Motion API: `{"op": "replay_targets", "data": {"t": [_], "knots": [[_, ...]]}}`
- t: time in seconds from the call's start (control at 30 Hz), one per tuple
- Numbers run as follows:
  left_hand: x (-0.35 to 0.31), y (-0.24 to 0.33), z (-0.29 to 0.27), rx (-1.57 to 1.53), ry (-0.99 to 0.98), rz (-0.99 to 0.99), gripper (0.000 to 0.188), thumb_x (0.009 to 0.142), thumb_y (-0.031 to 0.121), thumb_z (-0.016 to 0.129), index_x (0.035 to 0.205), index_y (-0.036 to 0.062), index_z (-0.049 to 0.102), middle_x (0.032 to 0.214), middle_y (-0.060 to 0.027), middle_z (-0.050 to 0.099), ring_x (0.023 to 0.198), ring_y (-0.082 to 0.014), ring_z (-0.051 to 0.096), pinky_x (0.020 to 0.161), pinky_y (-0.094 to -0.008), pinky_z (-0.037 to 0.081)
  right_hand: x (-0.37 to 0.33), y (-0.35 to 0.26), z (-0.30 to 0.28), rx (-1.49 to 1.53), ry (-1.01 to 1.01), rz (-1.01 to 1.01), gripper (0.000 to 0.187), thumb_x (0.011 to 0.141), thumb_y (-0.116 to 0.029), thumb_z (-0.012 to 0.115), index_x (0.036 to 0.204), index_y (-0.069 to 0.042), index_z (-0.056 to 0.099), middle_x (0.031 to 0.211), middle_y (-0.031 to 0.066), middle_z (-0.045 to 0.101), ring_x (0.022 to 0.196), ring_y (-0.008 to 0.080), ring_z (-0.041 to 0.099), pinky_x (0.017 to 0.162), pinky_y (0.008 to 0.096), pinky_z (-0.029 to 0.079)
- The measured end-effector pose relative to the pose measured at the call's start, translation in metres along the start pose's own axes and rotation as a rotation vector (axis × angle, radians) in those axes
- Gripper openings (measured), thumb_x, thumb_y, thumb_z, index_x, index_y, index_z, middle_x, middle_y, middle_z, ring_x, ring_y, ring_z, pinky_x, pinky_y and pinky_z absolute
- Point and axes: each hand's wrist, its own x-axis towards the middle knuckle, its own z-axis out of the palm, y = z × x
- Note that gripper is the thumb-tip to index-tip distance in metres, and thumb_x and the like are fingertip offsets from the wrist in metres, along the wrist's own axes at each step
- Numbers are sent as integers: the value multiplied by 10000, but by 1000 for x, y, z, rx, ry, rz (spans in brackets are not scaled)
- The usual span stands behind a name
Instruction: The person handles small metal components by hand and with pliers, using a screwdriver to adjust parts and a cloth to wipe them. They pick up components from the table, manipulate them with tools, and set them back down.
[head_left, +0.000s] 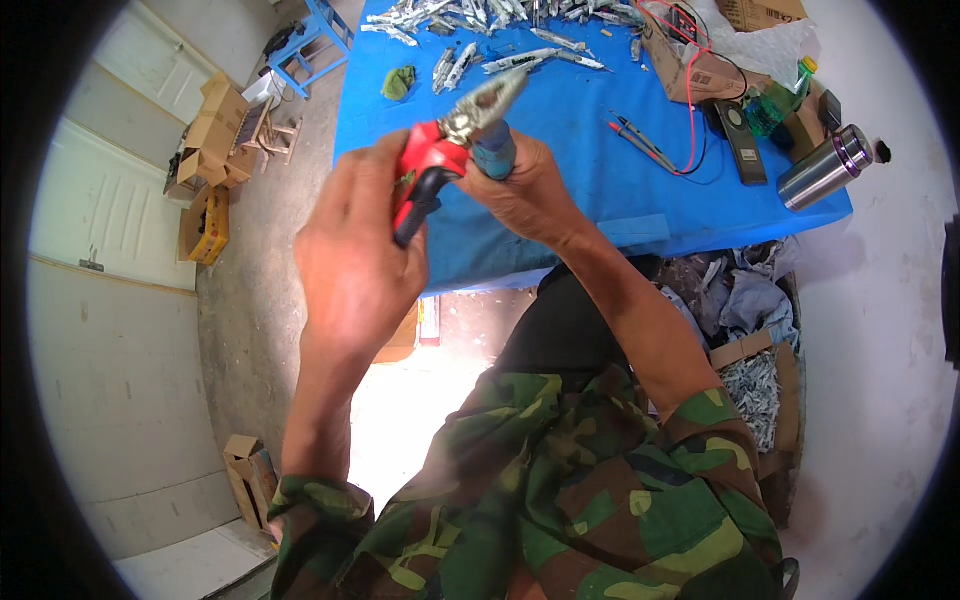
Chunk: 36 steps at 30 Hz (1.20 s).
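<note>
Raised over the near edge of the blue-covered table (560,215), my left hand (360,240) is closed round a pair of pliers (436,155) with red and black handles. The metal jaws point up and to the right. Close behind them, my right hand (535,190) is closed on a short blue-grey cylindrical piece (494,152). What kind of piece it is cannot be made out, and the pliers partly cover it. Whether the jaws touch it is unclear. Several slim silvery-white pieces (520,62) lie beyond my hands, beside a crumpled green cloth (398,82).
On the table's right are a steel flask (826,168), a green bottle (780,105), a black meter (740,143) and two test probes (643,145) with red and black leads. Below, a carton (787,395) holds silvery scraps. Cardboard boxes (218,130) and a blue stool (312,45) stand left.
</note>
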Motion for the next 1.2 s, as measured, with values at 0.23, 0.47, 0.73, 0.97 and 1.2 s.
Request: {"op": "replay_targets", "data": {"t": [0.23, 0.47, 0.73, 0.97, 1.2], "knots": [[10, -10, -21, 51, 100, 17, 487, 867, -30, 688, 1343, 53, 627, 1139, -163, 688, 978, -297, 706, 862, -392, 563, -1, -7, -3, -35, -3, 29, 229, 955, -234, 772, 881, -81, 620, 756, -40, 537, 719, 66, 483, 627, 290, 442], [4, -5, -36, -12, 393, 105, 438, 956, 71, 610, 1390, 25, 577, 1166, -128, 658, 926, -260, 656, 804, -365, 557, -3, -10, 0, -56, -54, 51, 247, 951, -244, 780, 879, -80, 610, 767, -31, 537, 729, 72, 481, 629, 306, 446], [1, -4, -24, -30, 104, -92, 528, 846, -79, 637, 1351, 68, 590, 1059, -204, 629, 927, -378, 673, 799, -455, 545, -3, 5, -12, 13, 125, 11, 228, 966, -199, 765, 857, -75, 608, 692, -29, 564, 643, 57, 510, 556, 276, 434], [-43, -61, 36, -161, -97, -323, 379, 926, 32, 678, 1303, 43, 638, 1074, -202, 684, 929, -323, 695, 820, -413, 549, 0, -25, -69, 580, 453, -71, 178, 981, -157, 743, 890, -108, 598, 640, -30, 505, 541, 60, 472, 450, 249, 335], [-80, -87, 108, -33, -296, -371, 473, 891, 247, 816, 1286, 46, 652, 1111, -164, 713, 935, -315, 708, 827, -410, 564, -24, -44, -121, 48, 493, 302, 144, 967, -167, 757, 905, -118, 636, 669, -39, 545, 525, 44, 459, 443, 222, 321]]}}
